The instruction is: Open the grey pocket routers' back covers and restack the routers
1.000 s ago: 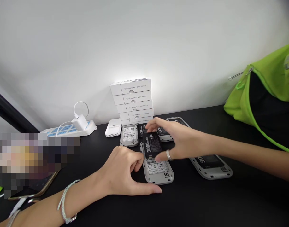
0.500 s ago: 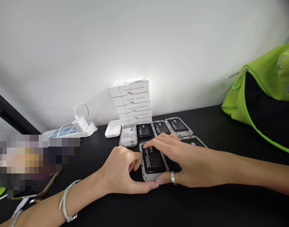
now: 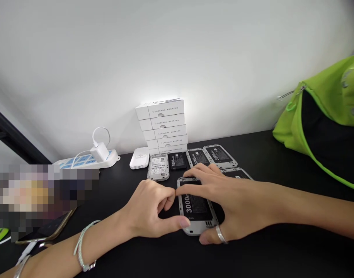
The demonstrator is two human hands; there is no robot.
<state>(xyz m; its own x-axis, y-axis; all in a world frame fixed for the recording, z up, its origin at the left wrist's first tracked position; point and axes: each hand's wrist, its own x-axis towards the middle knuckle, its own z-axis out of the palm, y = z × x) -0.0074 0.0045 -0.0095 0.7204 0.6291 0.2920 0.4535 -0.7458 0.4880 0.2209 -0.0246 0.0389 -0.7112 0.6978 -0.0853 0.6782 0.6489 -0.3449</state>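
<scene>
Battery (image 3: 194,208), probably 3000mAh, half hidden under hands (image 3: 146,208) (image 3: 240,206)

One left hand (image 3: 146,208), one right hand (image 3: 240,204). Six gray open-backed devices (image 3: 158,167) at 12 o'clock, five stacked white boxes (image 3: 165,125) behind them, one power strip (image 3: 87,163) at 10 o'clock, one charger (image 3: 99,151) on it, one green bag (image 3: 319,123) at 2 o'clock.

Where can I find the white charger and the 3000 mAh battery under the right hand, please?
White charger (image 3: 99,151), head view, point on its body.
3000 mAh battery (image 3: 198,206), head view, point on its black printed face.
</scene>
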